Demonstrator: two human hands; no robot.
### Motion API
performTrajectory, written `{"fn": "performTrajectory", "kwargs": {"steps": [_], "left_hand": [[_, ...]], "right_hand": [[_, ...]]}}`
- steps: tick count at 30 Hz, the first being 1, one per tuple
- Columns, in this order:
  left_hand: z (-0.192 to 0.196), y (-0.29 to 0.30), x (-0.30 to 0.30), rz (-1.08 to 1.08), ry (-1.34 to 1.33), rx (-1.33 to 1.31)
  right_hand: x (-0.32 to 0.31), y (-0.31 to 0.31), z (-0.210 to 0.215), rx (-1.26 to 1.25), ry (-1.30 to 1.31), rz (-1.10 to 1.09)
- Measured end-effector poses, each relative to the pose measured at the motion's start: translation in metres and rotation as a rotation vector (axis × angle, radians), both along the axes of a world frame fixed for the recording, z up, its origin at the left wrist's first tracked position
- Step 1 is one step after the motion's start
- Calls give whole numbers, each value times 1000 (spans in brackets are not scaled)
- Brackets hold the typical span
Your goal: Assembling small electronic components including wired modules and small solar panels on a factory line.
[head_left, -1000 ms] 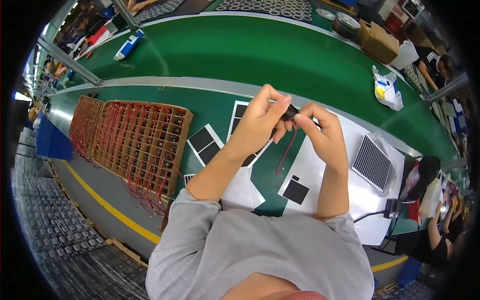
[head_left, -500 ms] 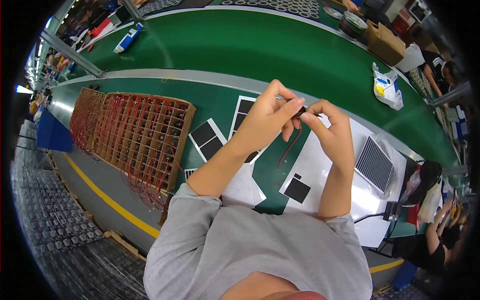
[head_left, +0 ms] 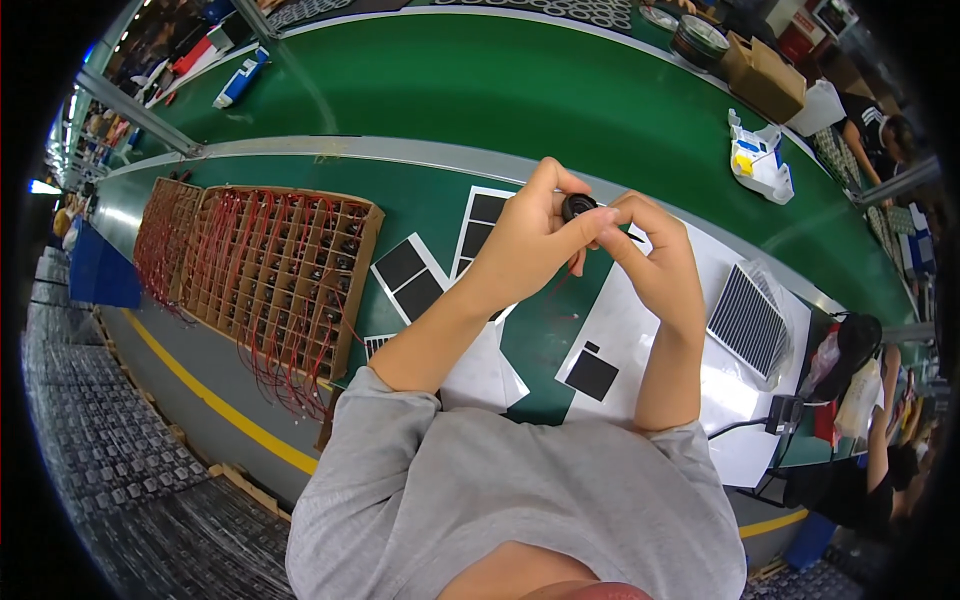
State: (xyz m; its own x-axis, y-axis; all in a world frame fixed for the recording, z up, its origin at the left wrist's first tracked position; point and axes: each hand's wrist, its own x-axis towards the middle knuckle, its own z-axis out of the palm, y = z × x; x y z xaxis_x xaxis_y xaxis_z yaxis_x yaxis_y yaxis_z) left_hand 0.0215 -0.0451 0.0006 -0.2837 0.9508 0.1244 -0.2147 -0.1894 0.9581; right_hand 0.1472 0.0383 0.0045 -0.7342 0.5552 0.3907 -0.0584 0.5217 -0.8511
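Left hand [head_left: 530, 232]: your thumb and fingers clamp a round black component [head_left: 577, 206].
Right hand [head_left: 655, 252]: fingertips just beside it; you cannot tell whether they grip.
Component: raised above the green workbench [head_left: 545, 348].
Compartmented cardboard box [head_left: 369, 248]: leftward, trailing red wires [head_left: 232, 225].

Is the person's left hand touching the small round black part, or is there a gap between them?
Touching: the head view shows the round black part held in the left hand, between its thumb and fingers.
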Motion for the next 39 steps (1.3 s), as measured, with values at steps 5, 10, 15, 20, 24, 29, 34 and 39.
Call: {"fn": "performTrajectory", "kwargs": {"steps": [5,10,15,20,24,29,34,39], "left_hand": [[3,-2,-3,-8,-26,-7],[7,-3,-5,-126,-218,-40],[7,-3,-7,-151,-279,18],[3,-1,-6,-97,-169,44],[3,-3,-3,-82,-42,60],[7,-7,-3,-174,-146,3],[7,-7,-3,-221,-315,68],[3,-6,-9,-215,-248,84]], "right_hand": [[2,-1,2,146,-74,-105],[1,0,2,-92,57,73],[-1,-2,2,-75,99,98],[-2,-4,3,10,92,39],[2,0,4,92,24,31],[9,0,10,85,22,92],[12,1,6,-176,96,87],[11,-2,12,-84,78,77]]}}
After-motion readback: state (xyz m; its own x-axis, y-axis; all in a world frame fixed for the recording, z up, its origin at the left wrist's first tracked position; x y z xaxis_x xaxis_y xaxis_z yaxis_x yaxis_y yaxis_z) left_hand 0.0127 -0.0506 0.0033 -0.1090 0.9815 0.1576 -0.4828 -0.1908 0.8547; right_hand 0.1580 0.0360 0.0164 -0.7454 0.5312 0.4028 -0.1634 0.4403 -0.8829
